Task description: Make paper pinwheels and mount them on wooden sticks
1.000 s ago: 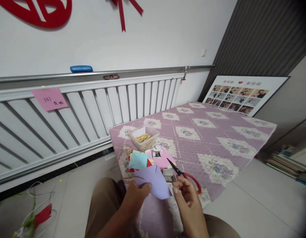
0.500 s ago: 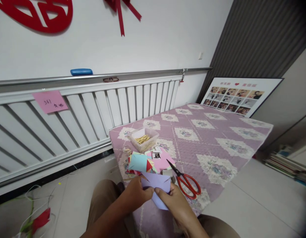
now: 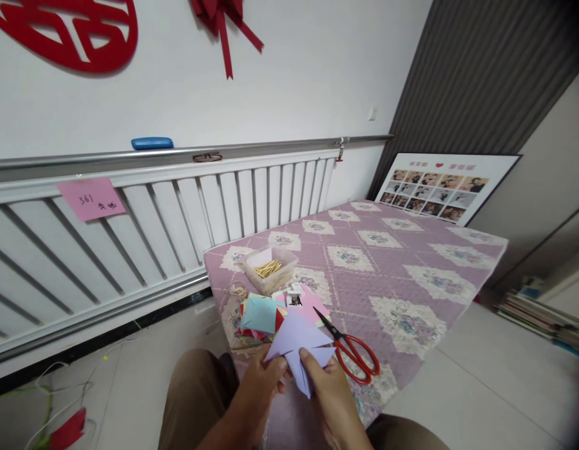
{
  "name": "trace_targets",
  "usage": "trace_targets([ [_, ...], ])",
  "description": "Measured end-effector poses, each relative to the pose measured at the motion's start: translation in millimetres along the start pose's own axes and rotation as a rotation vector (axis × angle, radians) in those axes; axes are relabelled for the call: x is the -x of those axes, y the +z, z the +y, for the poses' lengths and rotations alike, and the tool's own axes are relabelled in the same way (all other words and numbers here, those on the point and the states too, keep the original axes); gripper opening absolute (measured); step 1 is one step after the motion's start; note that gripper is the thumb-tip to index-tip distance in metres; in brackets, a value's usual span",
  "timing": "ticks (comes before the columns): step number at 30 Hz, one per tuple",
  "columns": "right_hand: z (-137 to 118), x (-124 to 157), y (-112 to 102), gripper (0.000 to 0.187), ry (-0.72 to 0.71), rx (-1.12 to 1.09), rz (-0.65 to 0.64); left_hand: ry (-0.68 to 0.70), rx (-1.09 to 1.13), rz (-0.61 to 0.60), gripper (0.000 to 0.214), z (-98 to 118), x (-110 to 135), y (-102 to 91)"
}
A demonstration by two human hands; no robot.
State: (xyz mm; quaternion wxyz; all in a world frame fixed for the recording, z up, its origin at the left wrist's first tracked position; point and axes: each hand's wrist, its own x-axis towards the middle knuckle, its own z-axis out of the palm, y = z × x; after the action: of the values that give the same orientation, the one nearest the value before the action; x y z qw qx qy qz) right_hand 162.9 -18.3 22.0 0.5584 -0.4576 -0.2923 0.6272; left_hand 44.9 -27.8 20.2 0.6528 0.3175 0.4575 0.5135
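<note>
Head view: holds purple paper (image 3: 291, 334) in both hands, just left of the scissors (image 3: 340, 335) — cannot tell whether touching them. Pinches the paper's left side with left hand (image 3: 261, 384), thumb on top and fingers curled mostly out of sight beneath; clasps the opposite side with right hand (image 3: 330, 382), thumb laid over a pointed flap. Shows both grips nearly closed, with nothing but paper between.

Seems, judging by the slits and splayed flaps, to be a shaping step, done by fingertip alone. Calls next, most likely, for a light, steady pinch on either side, so as not to tear the sheet at the slit ends.

Has the scissors lying on patterned cloth (image 3: 350, 287), blades pointing away and leftward. Shows a pink sheet (image 3: 312, 303) by the scissor tips, with a white packet (image 3: 295, 299) on it; farther left of the scissors, coloured papers with a light blue sheet (image 3: 260, 314) uppermost. Includes, beyond those and farther from the scissors, a plastic tub (image 3: 282, 281) of thin sticks (image 3: 267, 269), with a small dish (image 3: 238, 290) near by.

Takes in, well beyond the scissors, a white radiator (image 3: 223, 203) bearing a pink note (image 3: 92, 199), below a blue case (image 3: 152, 143) and glasses (image 3: 207, 157). Includes a photo board (image 3: 427, 187) far behind the scissors to the right, stacked books (image 3: 528, 312) far to their right, and a red flower (image 3: 69, 428) on the floor, far to their left
</note>
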Motion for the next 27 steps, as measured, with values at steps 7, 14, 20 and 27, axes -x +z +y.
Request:
trace_targets([
  [7, 5, 2, 3, 0.027, 0.01, -0.081, -0.01, 0.053, 0.06, 0.077, 0.027, -10, -2, 21.5],
  [14, 5, 2, 6, 0.03, -0.015, -0.069, 0.043, 0.018, 0.006, 0.093, 0.023, -4, -9, 25.5],
  [20, 5, 4, 9, 0.034, 0.018, -0.123, 0.013, 0.031, -0.025, 0.137, 0.025, 0, -6, 24.6],
  [27, 8, 2, 4, 0.034, 0.044, -0.117, -0.036, -0.024, -0.079, 0.171, 0.017, 2, -11, 19.3],
])
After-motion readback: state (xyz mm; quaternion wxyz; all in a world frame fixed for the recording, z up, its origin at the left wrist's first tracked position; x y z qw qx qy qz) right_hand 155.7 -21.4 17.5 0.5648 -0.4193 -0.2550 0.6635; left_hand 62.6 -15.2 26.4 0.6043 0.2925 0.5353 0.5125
